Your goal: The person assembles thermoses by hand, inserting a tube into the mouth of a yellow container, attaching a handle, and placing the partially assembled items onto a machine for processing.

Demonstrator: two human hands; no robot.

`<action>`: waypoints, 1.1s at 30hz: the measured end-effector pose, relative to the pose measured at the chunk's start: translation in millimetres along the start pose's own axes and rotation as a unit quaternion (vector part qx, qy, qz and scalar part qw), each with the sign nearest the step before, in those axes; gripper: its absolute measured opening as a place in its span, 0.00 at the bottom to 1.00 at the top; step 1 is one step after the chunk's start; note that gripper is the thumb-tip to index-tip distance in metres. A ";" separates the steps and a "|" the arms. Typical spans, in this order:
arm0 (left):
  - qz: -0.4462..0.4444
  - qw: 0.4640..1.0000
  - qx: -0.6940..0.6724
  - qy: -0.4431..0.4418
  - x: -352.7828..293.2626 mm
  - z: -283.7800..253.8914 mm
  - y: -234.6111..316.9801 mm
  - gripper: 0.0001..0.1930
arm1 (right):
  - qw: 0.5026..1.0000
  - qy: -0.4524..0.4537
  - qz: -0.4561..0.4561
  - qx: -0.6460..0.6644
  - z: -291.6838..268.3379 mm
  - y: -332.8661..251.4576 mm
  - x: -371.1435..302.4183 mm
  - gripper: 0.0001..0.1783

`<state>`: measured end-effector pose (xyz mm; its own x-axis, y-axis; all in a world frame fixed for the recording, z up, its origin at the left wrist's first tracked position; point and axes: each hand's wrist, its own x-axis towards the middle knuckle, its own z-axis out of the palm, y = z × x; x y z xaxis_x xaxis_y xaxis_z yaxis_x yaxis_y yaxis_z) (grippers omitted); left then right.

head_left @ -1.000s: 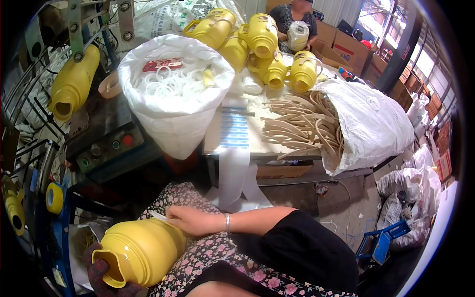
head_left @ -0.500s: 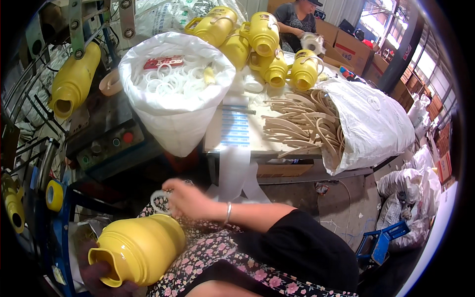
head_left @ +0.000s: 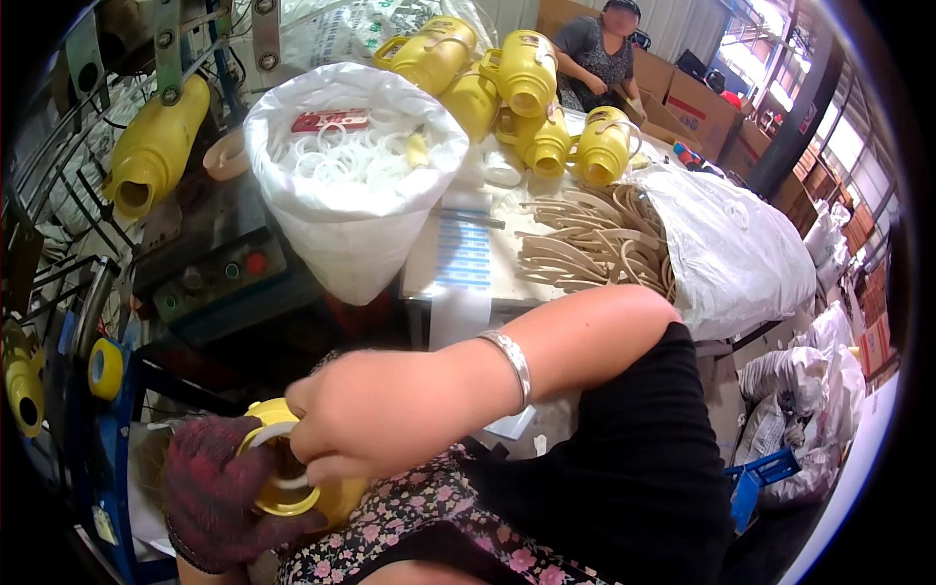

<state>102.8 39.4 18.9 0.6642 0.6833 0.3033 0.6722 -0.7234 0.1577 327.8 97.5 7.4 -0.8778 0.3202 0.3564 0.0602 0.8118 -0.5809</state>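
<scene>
My left hand (head_left: 219, 492), in a dark red glove, grips a yellow plastic flask casing (head_left: 343, 495) on my lap, with fingers at its open mouth. My bare right hand (head_left: 380, 414), wearing a silver bracelet, holds a white plastic ring (head_left: 263, 435) at that mouth. The ring lies over the opening; whether it is seated in it I cannot tell. Part of the casing is hidden under my right hand and forearm. Beyond my hands stands a white sack (head_left: 346, 229) filled with white rings (head_left: 341, 156) like this one.
Several yellow casings (head_left: 526, 73) are heaped at the back of the table. Beige strips (head_left: 585, 239) spill from a white bag (head_left: 736, 244) on the right. At left are a machine with buttons (head_left: 219, 273) and a tape roll (head_left: 105, 368). A co-worker (head_left: 595, 54) stands behind.
The casing has turned so its mouth faces up toward me. My right hand has brought the ring down to the mouth, and my left hand now shows at its rim. The co-worker has straightened up.
</scene>
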 end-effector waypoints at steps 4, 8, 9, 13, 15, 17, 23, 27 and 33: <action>-0.009 0.997 -0.058 -0.043 2.1 -5.5 -3.0 0.32 | 0.957 0.060 -0.132 -0.252 -8.4 -8.6 6.6 0.08; 0.008 0.998 -0.049 -0.037 -7.8 -5.8 1.5 0.28 | 0.960 0.032 -0.128 -0.246 19.1 -21.4 9.0 0.09; 0.009 0.999 -0.037 -0.015 -13.7 -6.6 5.1 0.27 | 0.960 0.019 -0.134 -0.244 20.9 -20.6 12.3 0.09; 0.048 0.987 -0.137 -0.064 11.2 -1.0 2.9 0.23 | 0.963 -0.028 -0.123 -0.237 18.2 -12.4 11.7 0.10; 0.042 0.989 -0.126 -0.067 4.0 -7.6 8.8 0.22 | 0.951 -0.160 -0.141 -0.222 12.7 -15.5 27.6 0.12; 0.048 0.990 -0.119 -0.065 1.1 -7.1 7.3 0.21 | 0.952 -0.136 -0.204 -0.182 14.2 -4.7 32.1 0.15; 0.067 0.989 -0.113 -0.071 -2.5 -3.8 2.5 0.19 | 0.913 -0.314 -0.104 -0.239 14.5 -9.9 48.5 0.15; 0.083 0.988 -0.116 -0.060 -9.2 -4.3 1.5 0.18 | 0.921 -0.367 -0.016 -0.131 -2.2 -20.0 52.1 0.16; -0.170 0.808 -0.521 0.216 -39.0 35.1 -4.6 0.34 | 0.950 0.238 0.037 -0.197 -57.9 34.2 -37.2 0.12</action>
<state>85.2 19.5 -26.7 0.1702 0.9249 0.3401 0.0020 -0.3454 0.9384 390.1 141.7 16.7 -0.5562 0.4917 0.6700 0.3685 0.8685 -0.3315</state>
